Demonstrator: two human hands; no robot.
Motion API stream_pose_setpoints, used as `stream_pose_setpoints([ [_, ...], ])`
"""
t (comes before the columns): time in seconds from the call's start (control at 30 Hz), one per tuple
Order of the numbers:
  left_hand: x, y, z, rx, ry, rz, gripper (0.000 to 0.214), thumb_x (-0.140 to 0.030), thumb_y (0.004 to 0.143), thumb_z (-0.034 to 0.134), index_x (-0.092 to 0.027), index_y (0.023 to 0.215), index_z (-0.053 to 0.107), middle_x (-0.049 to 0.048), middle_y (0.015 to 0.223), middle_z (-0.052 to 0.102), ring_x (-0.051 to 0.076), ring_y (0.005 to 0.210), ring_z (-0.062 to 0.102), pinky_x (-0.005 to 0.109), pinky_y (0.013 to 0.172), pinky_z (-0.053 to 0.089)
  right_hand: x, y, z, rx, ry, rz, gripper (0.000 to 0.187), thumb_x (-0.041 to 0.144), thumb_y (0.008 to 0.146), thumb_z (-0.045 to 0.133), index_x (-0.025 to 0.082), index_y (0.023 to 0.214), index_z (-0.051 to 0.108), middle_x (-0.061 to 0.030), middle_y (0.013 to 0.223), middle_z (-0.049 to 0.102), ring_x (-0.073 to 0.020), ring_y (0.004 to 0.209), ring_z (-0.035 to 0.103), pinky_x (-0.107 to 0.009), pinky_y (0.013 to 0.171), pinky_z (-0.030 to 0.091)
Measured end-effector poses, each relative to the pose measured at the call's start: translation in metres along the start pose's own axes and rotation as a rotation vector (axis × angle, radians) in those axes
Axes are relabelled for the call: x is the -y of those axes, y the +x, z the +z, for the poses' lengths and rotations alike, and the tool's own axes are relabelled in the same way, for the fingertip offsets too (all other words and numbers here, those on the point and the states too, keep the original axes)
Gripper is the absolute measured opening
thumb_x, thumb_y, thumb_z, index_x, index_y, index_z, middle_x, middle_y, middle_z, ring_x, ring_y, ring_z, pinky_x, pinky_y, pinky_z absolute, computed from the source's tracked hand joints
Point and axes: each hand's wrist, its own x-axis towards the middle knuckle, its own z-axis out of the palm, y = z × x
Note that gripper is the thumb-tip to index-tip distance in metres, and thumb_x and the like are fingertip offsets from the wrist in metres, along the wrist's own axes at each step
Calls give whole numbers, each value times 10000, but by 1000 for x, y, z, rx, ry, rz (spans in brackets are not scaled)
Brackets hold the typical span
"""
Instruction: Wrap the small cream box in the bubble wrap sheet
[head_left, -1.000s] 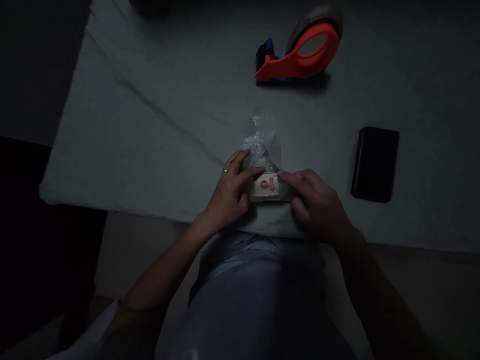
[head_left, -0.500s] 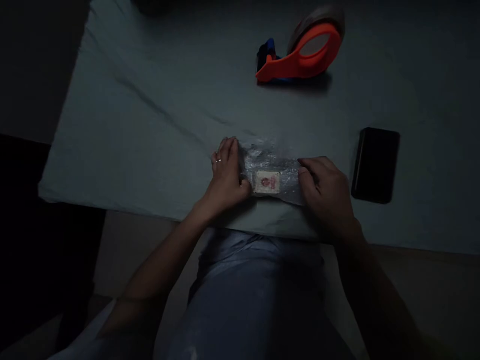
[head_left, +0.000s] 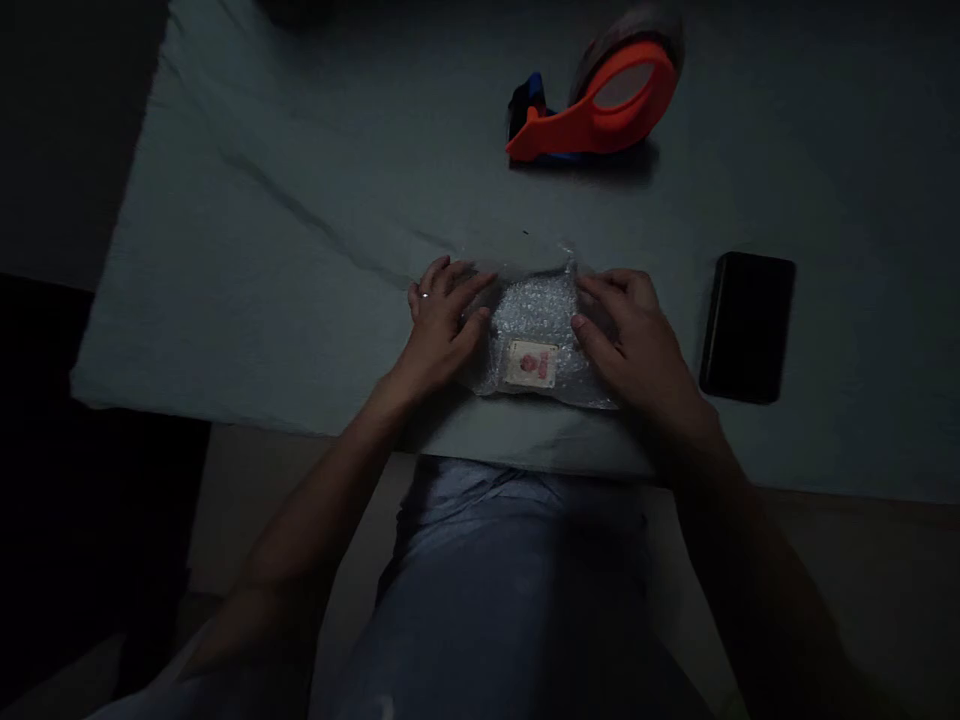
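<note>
A sheet of clear bubble wrap (head_left: pixel 536 315) lies spread on the grey cloth-covered table (head_left: pixel 300 250) near its front edge. On or in the wrap sits a small pale box with a red print (head_left: pixel 531 363). My left hand (head_left: pixel 442 325), a ring on one finger, rests on the wrap's left side with fingers stretched flat. My right hand (head_left: pixel 626 335) lies on the wrap's right side, fingers spread and pressing down. The box lies between the two hands, touched by neither.
An orange tape dispenser (head_left: pixel 600 100) with a roll of tape stands at the back of the table. A black phone (head_left: pixel 748 325) lies to the right of my right hand. The room is dim; my lap shows below the table edge.
The bubble wrap, bunched and standing up a second ago, now lies spread flat. Both hands slid from the box outward and farther onto the wrap, fingers opening.
</note>
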Motion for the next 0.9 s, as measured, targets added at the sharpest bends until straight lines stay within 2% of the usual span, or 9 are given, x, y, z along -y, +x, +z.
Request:
stream_pose_setpoints([
  [0.2, 16, 11, 4, -58, 11, 43, 421, -471, 925, 445, -238, 1267, 525, 107, 1231, 558, 302, 1355, 303, 535, 1147, 187, -12, 4, 4, -75, -41, 50, 398, 313, 879, 499, 193, 1255, 547, -149, 1214, 573, -314, 1156, 538, -534, 998, 437],
  [0.4, 16, 7, 12, -96, 24, -17, 457, -538, 901, 468, -236, 1238, 535, 117, 1424, 383, 345, 1426, 151, 569, 1164, 86, -19, -1, 9, -84, -148, 40, 347, 396, 902, 498, 170, 1140, 610, -172, 1344, 479, -363, 1313, 360, -602, 1074, 319],
  [0.5, 10, 6, 5, -95, 32, -44, 439, -552, 913, 445, -224, 1177, 569, 98, 1506, 287, 337, 1458, 81, 557, 1176, 68, -18, -3, 5, -87, -122, 1, 329, 425, 937, 439, 203, 1091, 628, -150, 1401, 443, -370, 1378, 285, -637, 1089, 278],
  [0.57, 0, 3, -6, -71, 30, -26, 417, -541, 920, 445, -215, 1130, 598, 91, 1500, 327, 321, 1466, 85, 539, 1183, 88, -14, -7, -2, -79, -95, -21, 322, 422, 945, 432, 204, 1035, 650, -140, 1414, 438, -373, 1396, 264, -654, 1089, 271],
  [0.67, -20, -10, -26, 53, -16, 47, 356, -478, 958, 408, -227, 1068, 636, 60, 1269, 604, 292, 1426, 265, 594, 1174, 43, -5, -19, -15, -28, -57, -125, 295, 372, 947, 442, 193, 893, 671, -120, 1421, 442, -356, 1411, 255, -643, 1102, 270],
  [0.73, -31, -23, -37, 83, -100, 50, 326, -401, 982, 377, -218, 1057, 636, 23, 1061, 698, 219, 1167, 578, 588, 1188, 15, -1, -31, -22, 5, -22, -238, 277, 327, 936, 465, 192, 778, 648, -106, 1390, 479, -335, 1398, 293, -631, 1096, 294],
  [0.77, -34, -31, -41, 103, -136, 57, 313, -367, 984, 373, -212, 1056, 635, 4, 965, 716, 184, 1026, 645, 558, 1201, 64, 0, -38, -25, 17, -5, -287, 275, 308, 927, 478, 192, 731, 632, -102, 1371, 499, -328, 1387, 318, -625, 1087, 313],
  [0.83, -37, -46, -46, 138, -181, 125, 280, -315, 973, 398, -202, 1040, 645, -19, 796, 712, 151, 876, 673, 491, 1192, 216, 1, -53, -27, 44, 11, -351, 283, 284, 910, 499, 192, 669, 615, -105, 1345, 525, -330, 1363, 361, -616, 1056, 357],
  [0.9, -35, -61, -48, 133, -152, 174, 243, -259, 950, 434, -184, 998, 660, -13, 792, 708, 131, 779, 665, 448, 1169, 293, 0, -69, -24, 80, -7, -367, 278, 276, 891, 526, 191, 641, 613, -118, 1337, 537, -349, 1338, 393, -619, 1016, 397],
])
